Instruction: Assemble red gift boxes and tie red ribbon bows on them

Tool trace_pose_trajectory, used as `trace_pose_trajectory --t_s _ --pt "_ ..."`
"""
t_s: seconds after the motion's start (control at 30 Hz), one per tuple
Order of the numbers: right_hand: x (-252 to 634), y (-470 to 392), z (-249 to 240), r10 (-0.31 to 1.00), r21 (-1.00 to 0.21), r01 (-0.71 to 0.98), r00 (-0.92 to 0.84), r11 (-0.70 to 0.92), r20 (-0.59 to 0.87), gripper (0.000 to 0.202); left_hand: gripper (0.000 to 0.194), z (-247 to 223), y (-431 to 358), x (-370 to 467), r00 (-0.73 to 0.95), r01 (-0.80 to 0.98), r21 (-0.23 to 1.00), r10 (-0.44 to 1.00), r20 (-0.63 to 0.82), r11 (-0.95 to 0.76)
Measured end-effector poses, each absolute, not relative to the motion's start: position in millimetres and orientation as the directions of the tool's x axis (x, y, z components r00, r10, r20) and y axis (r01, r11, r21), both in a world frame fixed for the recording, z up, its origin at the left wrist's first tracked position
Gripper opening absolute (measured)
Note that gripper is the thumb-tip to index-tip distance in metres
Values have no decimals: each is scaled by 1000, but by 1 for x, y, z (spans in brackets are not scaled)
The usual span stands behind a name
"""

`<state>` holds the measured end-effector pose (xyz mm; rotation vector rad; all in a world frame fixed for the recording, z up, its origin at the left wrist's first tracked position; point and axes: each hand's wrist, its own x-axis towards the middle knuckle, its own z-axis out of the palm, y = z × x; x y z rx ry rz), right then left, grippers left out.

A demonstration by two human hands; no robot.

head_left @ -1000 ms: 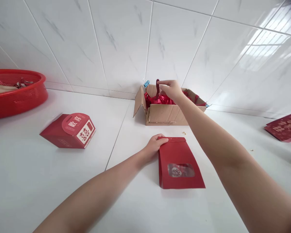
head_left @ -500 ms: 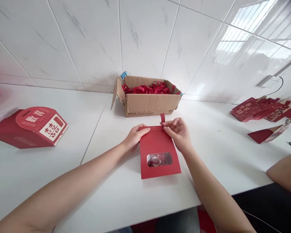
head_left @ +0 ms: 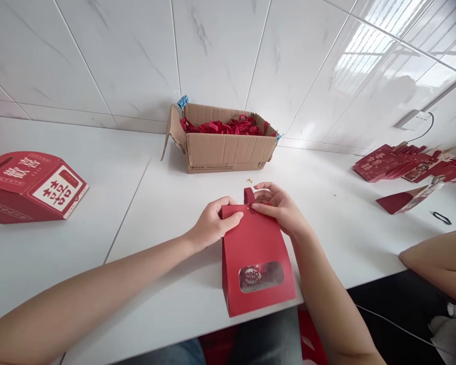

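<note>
A red gift box (head_left: 256, 243) with a rounded clear window stands at the table's front edge, its top narrowed and closed. Through the window a white patch with red characters shows. My left hand (head_left: 216, 220) grips the box's top left edge, thumb on the front and fingers behind. At the top centre a red ribbon loop (head_left: 248, 195) sticks up. My right hand (head_left: 277, 208) pinches the base of this loop and the top edge between thumb and fingers; some fingertips are hidden behind the ribbon.
Behind stands a cardboard box (head_left: 228, 152) full of red ribbons, with a blue binder clip (head_left: 182, 101). A small gold piece (head_left: 249, 180) lies before it. At left is a red carton (head_left: 33, 187). Several red cards (head_left: 380, 162) and another person's arm (head_left: 441, 258) are at right.
The red gift box has come closer to me and its left side now shows. The ribbon loop stands at the top centre, with my right hand at its base. The view has shifted slightly.
</note>
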<state>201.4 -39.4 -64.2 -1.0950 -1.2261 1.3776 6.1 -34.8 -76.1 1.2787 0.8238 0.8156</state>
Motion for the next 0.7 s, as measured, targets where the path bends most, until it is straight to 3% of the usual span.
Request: trace_pose_trajectory --t_s 0.1,0.23,0.5,0.7 --pt "201 -42 -60 976 -981 -111 -166 -159 -139 39 25 -74 -38 6 471 -52 996 881 -40 73" --pt "200 -47 -55 973 -977 -112 -164 -182 -163 28 19 -67 -41 4 476 -37 999 879 26 -10" --pt "199 -61 -47 998 -998 54 -45 -36 -38 23 12 -48 -48 3 420 90 966 889 184 -243" --pt "190 -74 -39 999 -999 32 43 0 2 26 10 -39 -53 0 442 173 880 833 333 -443"
